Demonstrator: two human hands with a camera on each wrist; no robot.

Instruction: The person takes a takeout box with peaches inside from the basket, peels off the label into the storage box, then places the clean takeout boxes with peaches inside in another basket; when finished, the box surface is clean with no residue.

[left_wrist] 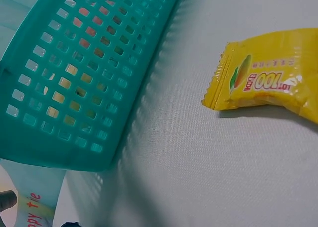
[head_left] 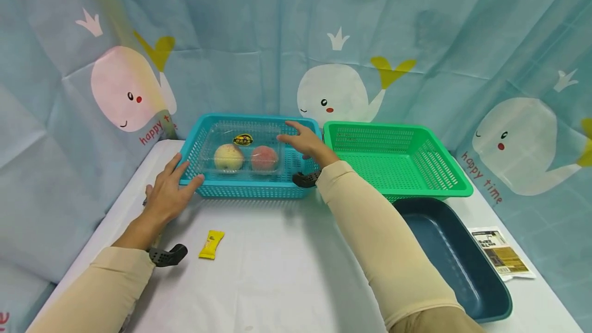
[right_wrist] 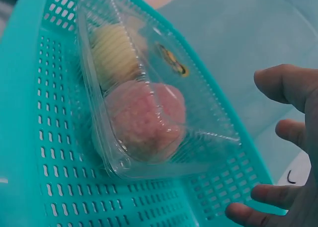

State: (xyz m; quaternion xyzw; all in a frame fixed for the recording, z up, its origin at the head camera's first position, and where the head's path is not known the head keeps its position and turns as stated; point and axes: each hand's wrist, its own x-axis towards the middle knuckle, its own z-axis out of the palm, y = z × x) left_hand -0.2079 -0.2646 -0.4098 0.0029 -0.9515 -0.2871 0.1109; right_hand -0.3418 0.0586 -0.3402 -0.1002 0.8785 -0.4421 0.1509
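Note:
A blue plastic basket (head_left: 252,189) stands against the curtain. Inside it lies a clear lidded container (right_wrist: 198,152) with a pale yellowish fruit (head_left: 228,158) and a pink peach-like fruit (head_left: 264,159). At the basket's front left corner is my left hand (head_left: 166,191), fingers spread; whether they touch the rim I cannot tell. My right hand (head_left: 307,143) hovers over the basket's right part, beside the container, with fingers apart and nothing in them. On the white cloth in front of the basket lies a small yellow wrapped sweet (head_left: 211,244), seen closely in the left wrist view.
Right of the blue basket stands a green basket (head_left: 398,191), close beside it. A dark blue tray (head_left: 501,297) sits in front of that, partly behind my right sleeve. A white and brown packet (head_left: 504,256) lies at the table's right side. A whale-print curtain (head_left: 259,66) encloses the table.

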